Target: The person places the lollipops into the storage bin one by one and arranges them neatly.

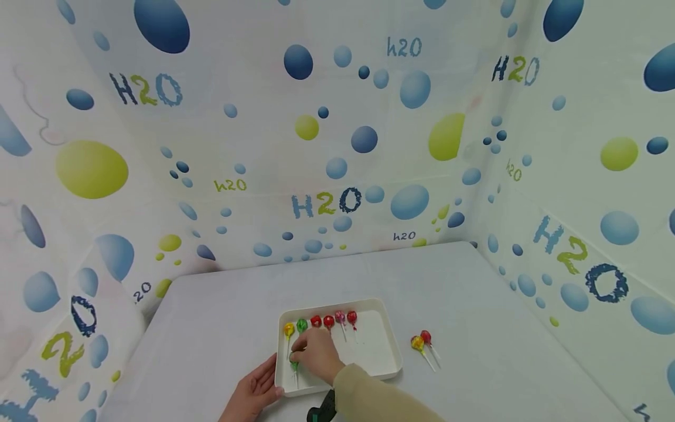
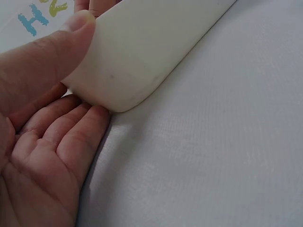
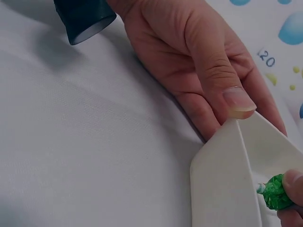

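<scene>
White tray (image 1: 377, 346): row of six lollipops (image 1: 329, 320) | left hand (image 1: 256, 391): grips tray corner | right hand (image 1: 319, 356): pinches green lollipop (image 3: 274, 193) inside

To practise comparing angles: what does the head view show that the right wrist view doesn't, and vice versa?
Only head: a row of six lollipops in the tray, and two more on the table. Only right wrist: a dark object by the left hand. Both: the tray, the left hand at its corner, and the right hand pinching a green lollipop.
</scene>
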A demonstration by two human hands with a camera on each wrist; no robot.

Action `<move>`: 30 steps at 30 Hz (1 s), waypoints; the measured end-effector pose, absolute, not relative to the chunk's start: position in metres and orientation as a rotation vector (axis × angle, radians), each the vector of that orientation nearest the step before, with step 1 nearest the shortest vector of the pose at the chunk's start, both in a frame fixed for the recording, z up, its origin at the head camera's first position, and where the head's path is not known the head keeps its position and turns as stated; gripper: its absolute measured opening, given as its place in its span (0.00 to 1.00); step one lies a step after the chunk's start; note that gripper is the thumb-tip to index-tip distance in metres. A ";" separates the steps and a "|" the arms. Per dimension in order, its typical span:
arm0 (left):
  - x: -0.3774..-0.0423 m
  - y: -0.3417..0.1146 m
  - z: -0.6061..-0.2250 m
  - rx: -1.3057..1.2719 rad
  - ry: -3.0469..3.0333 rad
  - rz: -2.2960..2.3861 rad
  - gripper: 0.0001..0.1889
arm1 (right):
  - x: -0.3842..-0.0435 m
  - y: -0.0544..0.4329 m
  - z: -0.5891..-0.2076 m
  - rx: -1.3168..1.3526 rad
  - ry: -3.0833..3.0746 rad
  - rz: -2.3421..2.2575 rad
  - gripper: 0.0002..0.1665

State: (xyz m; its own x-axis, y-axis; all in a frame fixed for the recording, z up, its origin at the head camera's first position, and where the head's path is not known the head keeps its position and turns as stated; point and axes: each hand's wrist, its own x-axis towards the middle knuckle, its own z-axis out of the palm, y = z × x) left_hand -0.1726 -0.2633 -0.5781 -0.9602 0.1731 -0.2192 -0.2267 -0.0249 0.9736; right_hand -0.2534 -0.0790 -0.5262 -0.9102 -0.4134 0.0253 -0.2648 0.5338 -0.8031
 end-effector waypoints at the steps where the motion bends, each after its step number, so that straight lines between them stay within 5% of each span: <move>1: -0.172 -0.263 -0.578 -0.052 1.973 2.073 0.48 | -0.253 -0.080 -0.526 -0.575 2.600 -1.312 0.03; 30: -0.173 -0.263 -0.577 -0.044 1.981 2.062 0.47 | -0.251 -0.086 -0.539 -0.551 2.566 -1.329 0.04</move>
State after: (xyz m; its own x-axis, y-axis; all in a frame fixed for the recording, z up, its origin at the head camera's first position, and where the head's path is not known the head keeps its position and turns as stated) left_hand -0.1727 -0.2629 -0.5773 -0.9600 0.1798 -0.2147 -0.2217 -0.0198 0.9749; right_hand -0.2506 -0.0855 -0.5395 -0.9108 -0.4128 -0.0057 -0.2337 0.5267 -0.8173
